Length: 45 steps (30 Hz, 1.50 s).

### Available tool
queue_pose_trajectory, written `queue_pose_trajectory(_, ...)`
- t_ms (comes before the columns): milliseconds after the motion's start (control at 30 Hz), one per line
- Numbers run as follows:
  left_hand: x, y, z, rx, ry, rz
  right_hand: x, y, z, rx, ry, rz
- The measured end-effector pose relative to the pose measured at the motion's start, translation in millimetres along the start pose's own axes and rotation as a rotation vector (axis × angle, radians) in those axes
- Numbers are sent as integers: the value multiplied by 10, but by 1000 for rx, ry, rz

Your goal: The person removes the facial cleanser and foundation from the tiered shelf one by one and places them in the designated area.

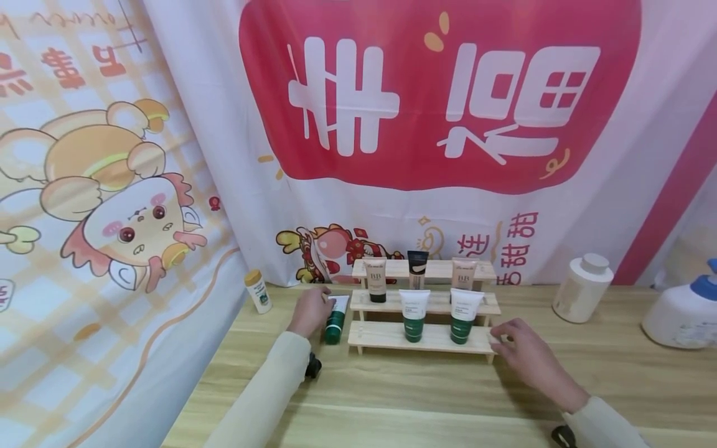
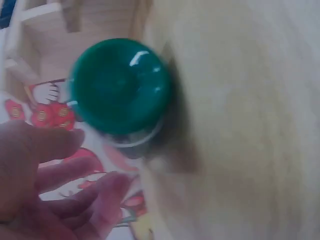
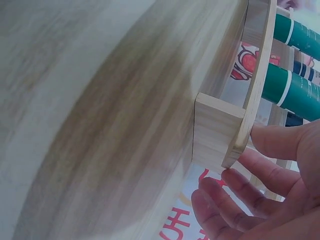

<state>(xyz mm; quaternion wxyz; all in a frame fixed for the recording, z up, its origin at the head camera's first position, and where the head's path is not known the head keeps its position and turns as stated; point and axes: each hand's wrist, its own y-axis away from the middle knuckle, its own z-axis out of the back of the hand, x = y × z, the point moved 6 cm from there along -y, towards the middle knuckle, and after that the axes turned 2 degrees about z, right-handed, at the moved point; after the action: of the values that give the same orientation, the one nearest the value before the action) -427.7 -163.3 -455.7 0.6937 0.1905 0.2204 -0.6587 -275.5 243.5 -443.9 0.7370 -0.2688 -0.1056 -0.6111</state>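
A white-and-green squeeze tube (image 1: 335,320) lies on the table left of a three-tier wooden rack (image 1: 381,335), its green cap (image 2: 120,85) facing the left wrist camera. My left hand (image 1: 311,311) is beside this tube, fingers loosely bent; in the left wrist view a gap separates them from the cap. At the rack's right end, my right hand (image 1: 521,351) pinches the lowest shelf board (image 3: 255,95) between thumb and fingers. Two similar tubes, a left one (image 1: 414,316) and a right one (image 1: 465,316), stand cap-down on the lowest tier.
Higher on the rack stand a beige BB tube (image 1: 376,280), a dark tube (image 1: 417,269) and another beige tube (image 1: 463,272). A yellow-capped bottle (image 1: 258,292) is at left. Rightward stand a white bottle (image 1: 582,289) and a blue-topped pump bottle (image 1: 680,314). Printed curtains (image 1: 224,155) border the table.
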Motion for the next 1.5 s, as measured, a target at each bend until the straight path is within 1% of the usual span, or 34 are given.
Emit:
queue_pose_trajectory(67,-85,75,100,-75,19,-65,4,5,2,-15,2,17)
queue_pose_trajectory(133,-230,201,233,-165,58,-165,5,8,6,-29,7,29)
queue_pose_trajectory(167,-318,286,302,-211,74,-231,4,11,8,-32,9,32)
queue_pose_trajectory(233,-513,494,439,-287,138,-368,-3,14,9,-35,11,35)
queue_pose_trajectory(300,-723,718,552,-338,211,-521,-17,16,10,-34,14,34)
queue_pose_trajectory(367,-936,933,613,-356,271,-685,-32,17,10,-31,16,28)
queue_pose_trajectory(400,-1040,1030,623,-358,290,-763,-40,17,10,-29,16,26)
queue_pose_trajectory(433,-1138,1115,611,-353,291,-837,-45,17,11,-28,17,22)
queue_pose_trajectory(467,-1226,1184,581,-343,282,-897,-50,17,11,-27,16,20)
queue_pose_trajectory(500,-1305,1246,539,-328,265,-943,-53,18,11,-27,15,19)
queue_pose_trajectory(533,-1372,1291,485,-312,242,-975,-52,18,13,-28,13,22)
queue_pose_trajectory(600,-1471,1339,357,-283,190,-998,-51,18,12,-34,11,31)
queue_pose_trajectory(667,-1524,1347,233,-255,159,-983,-46,19,9,-42,8,42)
queue_pose_trajectory(733,-1547,1334,132,-254,143,-966,-40,19,5,-46,5,48)
queue_pose_trajectory(800,-1554,1317,57,-260,152,-958,-39,20,-1,-48,2,47)
queue_pose_trajectory(933,-1534,1295,-55,-283,154,-949,-40,24,-7,-48,-1,42)
queue_pose_trajectory(1000,-1517,1290,-104,-284,147,-936,-40,24,-8,-48,-3,41)
queue_pose_trajectory(1100,-1494,1296,-158,-275,159,-924,-37,23,-7,-47,-5,41)
queue_pose_trajectory(1167,-1485,1301,-204,-254,177,-905,-37,23,-7,-44,-9,38)
queue_pose_trajectory(1300,-1464,1302,-311,-223,192,-845,-34,25,-7,-42,-15,37)
queue_pose_trajectory(1367,-1452,1287,-365,-224,185,-818,-34,24,-10,-44,-15,40)
queue_pose_trajectory(1500,-1448,1269,-397,-232,192,-802,-39,23,-22,-46,-10,41)
